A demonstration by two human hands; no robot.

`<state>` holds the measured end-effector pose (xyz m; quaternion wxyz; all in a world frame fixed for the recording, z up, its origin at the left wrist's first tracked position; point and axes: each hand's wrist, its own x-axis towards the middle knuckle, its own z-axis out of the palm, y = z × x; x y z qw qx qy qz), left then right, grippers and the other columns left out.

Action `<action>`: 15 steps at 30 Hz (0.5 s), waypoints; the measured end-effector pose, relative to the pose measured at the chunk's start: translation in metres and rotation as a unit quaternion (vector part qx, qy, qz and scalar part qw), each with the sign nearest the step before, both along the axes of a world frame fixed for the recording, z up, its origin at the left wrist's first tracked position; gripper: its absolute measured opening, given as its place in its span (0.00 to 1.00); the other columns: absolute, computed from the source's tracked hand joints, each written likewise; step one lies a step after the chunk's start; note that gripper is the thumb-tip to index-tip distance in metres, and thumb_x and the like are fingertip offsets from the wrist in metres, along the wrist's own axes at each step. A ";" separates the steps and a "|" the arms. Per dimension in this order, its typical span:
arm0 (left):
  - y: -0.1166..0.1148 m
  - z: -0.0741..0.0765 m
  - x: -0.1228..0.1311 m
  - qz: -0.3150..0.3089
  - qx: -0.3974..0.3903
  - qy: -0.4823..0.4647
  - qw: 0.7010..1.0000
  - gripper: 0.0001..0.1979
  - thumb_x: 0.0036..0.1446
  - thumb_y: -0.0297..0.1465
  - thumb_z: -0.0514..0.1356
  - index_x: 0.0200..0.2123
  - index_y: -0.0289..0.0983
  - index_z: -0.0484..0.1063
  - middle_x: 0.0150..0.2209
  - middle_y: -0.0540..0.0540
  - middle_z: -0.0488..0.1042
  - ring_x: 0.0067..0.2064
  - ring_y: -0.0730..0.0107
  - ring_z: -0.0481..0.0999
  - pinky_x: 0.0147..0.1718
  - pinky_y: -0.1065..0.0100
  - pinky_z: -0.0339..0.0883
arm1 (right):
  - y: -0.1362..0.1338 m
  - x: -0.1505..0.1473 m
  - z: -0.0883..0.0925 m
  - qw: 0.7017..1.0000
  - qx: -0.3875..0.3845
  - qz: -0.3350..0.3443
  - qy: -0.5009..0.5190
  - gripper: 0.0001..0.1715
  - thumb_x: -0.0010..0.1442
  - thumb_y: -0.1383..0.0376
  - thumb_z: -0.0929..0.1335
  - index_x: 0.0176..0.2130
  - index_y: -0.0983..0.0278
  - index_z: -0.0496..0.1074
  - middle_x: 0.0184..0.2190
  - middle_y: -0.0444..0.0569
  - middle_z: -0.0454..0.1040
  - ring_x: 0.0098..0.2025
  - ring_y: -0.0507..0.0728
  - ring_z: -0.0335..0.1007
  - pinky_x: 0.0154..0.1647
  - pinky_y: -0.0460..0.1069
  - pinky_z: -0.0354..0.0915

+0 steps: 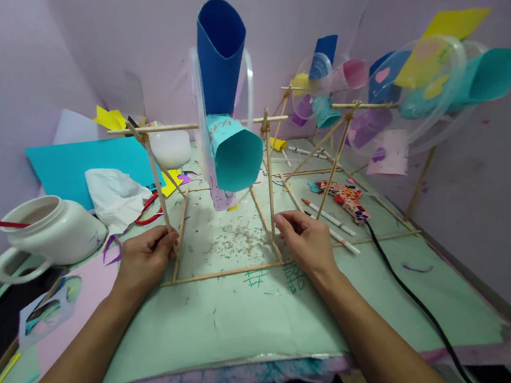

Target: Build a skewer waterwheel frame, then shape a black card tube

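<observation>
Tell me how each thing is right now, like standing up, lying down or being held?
left hand, closed around a corner of the wooden stick frame
right hand, pinching a frame leg
wooden stick frame, upright on the green mat
blue paper tube, upright, open end up
teal paper cone, tipped sideways, mouth open
white jug, lying on its side
marker pens, lying flat
black cable, lying across the mat

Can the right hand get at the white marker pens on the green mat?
Probably yes. The right hand pinches the stick frame at its base; the nearest marker pen lies on the green mat just beyond its knuckles, nothing between them. It would have to let go first.
</observation>
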<state>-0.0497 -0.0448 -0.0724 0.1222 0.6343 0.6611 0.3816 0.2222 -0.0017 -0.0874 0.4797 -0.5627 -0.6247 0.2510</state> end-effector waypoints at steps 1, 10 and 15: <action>0.000 0.001 0.000 0.000 0.000 0.002 1.000 0.11 0.52 0.35 0.54 0.22 0.37 0.68 0.17 0.54 0.67 0.20 0.77 0.66 0.21 0.75 0.59 | 0.000 0.001 0.001 1.000 0.000 -0.009 0.017 0.17 0.55 0.56 0.64 0.31 0.66 0.75 0.24 0.46 0.74 0.24 0.52 0.68 0.27 0.46 0.63; 0.004 0.001 -0.003 0.033 -0.012 0.018 0.999 0.12 0.46 0.40 0.55 0.25 0.38 0.72 0.19 0.52 0.73 0.21 0.73 0.71 0.19 0.75 0.62 | 0.000 0.001 0.008 0.992 -0.085 -0.006 -0.098 0.14 0.57 0.68 0.61 0.35 0.66 0.75 0.28 0.49 0.77 0.29 0.53 0.70 0.32 0.46 0.62; 0.005 0.002 -0.005 0.062 -0.030 -0.017 0.998 0.12 0.42 0.40 0.57 0.25 0.39 0.74 0.19 0.52 0.74 0.21 0.70 0.73 0.19 0.74 0.66 | -0.005 0.001 0.015 0.983 -0.120 0.025 -0.138 0.17 0.55 0.72 0.61 0.41 0.65 0.75 0.32 0.50 0.78 0.34 0.54 0.72 0.37 0.46 0.62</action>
